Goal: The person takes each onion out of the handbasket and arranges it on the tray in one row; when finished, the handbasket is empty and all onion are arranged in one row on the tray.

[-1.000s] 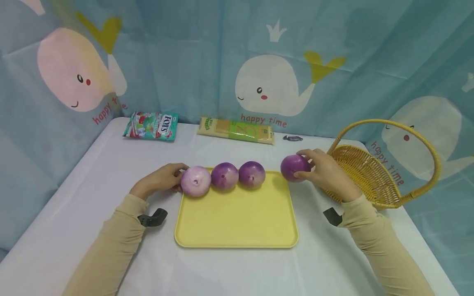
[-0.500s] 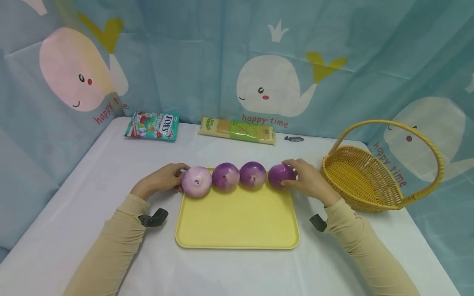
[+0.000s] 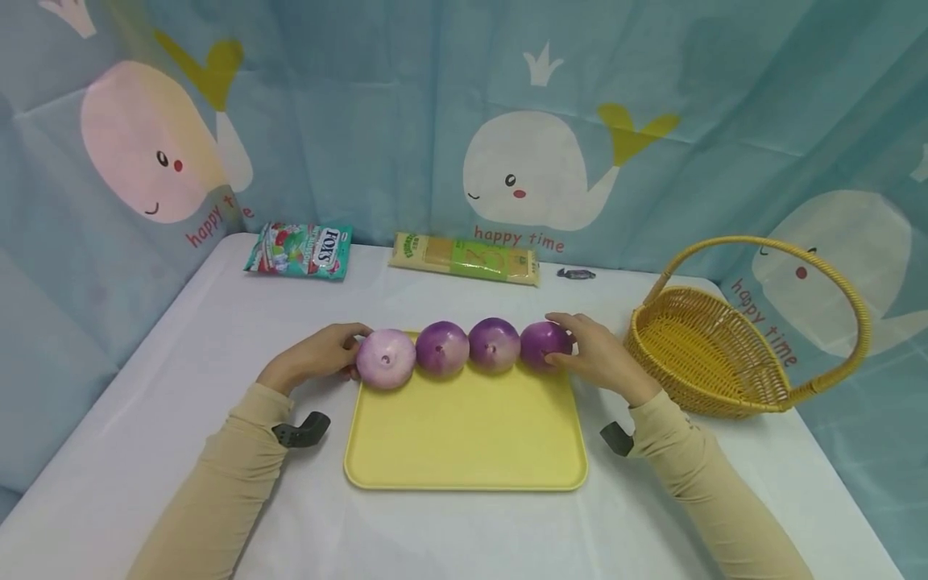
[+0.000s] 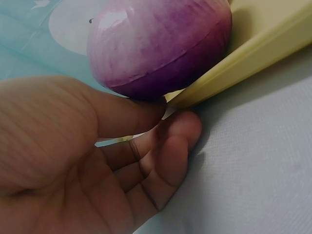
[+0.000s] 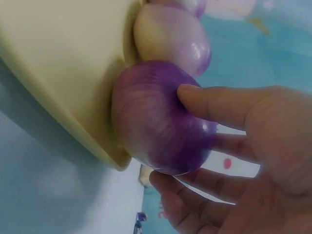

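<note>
Several purple onions stand in a row along the far edge of a yellow tray (image 3: 464,435). At the right end, my right hand (image 3: 598,354) grips a deep purple onion (image 5: 156,117), thumb on one side and fingers on the other; it sits inside the tray's far right corner. The paler onion (image 3: 386,359) is at the left end, beside my left hand (image 3: 315,354). In the left wrist view, my left thumb (image 4: 139,117) and curled fingers pinch the tray's rim (image 4: 214,85) right under that onion. Two more onions (image 3: 442,349) lie between, nearly touching their neighbours.
A yellow wicker basket (image 3: 761,403) with a tall handle stands on the right. Along the back lie a teal FOX'S candy bag (image 3: 299,250), a long noodle-like packet (image 3: 464,258) and a small wrapped candy (image 3: 576,274). A blue whale-print curtain (image 3: 362,121) hangs behind the white table.
My right hand has brought its onion leftward from beside the basket onto the tray, up to the end of the row. The left hand has stayed at the tray's left corner.
</note>
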`<state>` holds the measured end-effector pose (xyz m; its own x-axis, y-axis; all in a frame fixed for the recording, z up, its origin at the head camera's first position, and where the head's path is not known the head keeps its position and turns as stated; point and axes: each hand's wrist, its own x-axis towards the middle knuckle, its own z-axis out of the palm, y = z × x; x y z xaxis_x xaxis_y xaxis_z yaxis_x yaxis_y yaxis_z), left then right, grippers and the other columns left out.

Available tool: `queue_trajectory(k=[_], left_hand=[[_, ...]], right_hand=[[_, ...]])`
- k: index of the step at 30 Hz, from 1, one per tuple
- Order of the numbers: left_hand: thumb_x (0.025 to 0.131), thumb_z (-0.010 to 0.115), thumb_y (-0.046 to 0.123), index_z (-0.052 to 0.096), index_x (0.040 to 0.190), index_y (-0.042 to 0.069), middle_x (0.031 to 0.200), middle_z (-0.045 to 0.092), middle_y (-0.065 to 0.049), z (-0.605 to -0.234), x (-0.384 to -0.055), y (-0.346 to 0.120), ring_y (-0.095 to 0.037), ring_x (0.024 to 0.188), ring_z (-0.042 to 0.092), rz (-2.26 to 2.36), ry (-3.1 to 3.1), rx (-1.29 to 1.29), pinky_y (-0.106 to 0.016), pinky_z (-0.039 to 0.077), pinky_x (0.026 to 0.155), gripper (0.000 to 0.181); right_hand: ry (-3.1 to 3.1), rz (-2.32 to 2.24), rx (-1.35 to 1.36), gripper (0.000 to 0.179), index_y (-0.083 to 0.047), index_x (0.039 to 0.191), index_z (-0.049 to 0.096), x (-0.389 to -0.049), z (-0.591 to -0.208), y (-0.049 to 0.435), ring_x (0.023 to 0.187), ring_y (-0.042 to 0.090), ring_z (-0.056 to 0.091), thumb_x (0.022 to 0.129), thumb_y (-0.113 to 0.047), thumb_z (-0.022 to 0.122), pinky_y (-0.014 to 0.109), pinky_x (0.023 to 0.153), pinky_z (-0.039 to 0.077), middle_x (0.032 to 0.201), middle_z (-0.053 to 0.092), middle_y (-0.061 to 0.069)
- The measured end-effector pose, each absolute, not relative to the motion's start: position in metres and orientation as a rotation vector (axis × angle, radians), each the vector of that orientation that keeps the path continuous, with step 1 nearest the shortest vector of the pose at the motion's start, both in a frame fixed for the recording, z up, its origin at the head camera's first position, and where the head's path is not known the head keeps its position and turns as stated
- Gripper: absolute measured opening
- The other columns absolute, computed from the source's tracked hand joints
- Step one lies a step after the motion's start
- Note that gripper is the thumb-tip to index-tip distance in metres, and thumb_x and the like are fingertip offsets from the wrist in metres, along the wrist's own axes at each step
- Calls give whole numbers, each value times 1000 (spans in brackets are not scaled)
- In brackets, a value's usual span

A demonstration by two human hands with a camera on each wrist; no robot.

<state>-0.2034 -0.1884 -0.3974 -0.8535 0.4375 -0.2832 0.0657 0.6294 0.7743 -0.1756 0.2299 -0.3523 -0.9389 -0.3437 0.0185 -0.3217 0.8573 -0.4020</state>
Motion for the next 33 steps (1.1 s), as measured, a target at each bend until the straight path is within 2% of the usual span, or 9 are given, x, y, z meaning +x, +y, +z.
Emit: queue_trajectory(k=[20,33], left_hand=[[94,40,-2,45,136,-6,80,61,-9,-396,-203,-187,-16,70,56,1128,2395,388,-29,48,68,43],[95,40,0,45,137,-5,82,61,-9,-396,-202,-189,-16,71,56,1111,2393,377,-29,48,69,42]], right_hand=[[2967,-603,-549,64,-6,141,48,-175,-350,233,101,28,61,86,-26,73,45,86,52,115,63,18],[2959,-602,-548,65,-7,142,47,-173,-351,233,112,35,59,86,-27,72,51,94,50,126,60,22]])
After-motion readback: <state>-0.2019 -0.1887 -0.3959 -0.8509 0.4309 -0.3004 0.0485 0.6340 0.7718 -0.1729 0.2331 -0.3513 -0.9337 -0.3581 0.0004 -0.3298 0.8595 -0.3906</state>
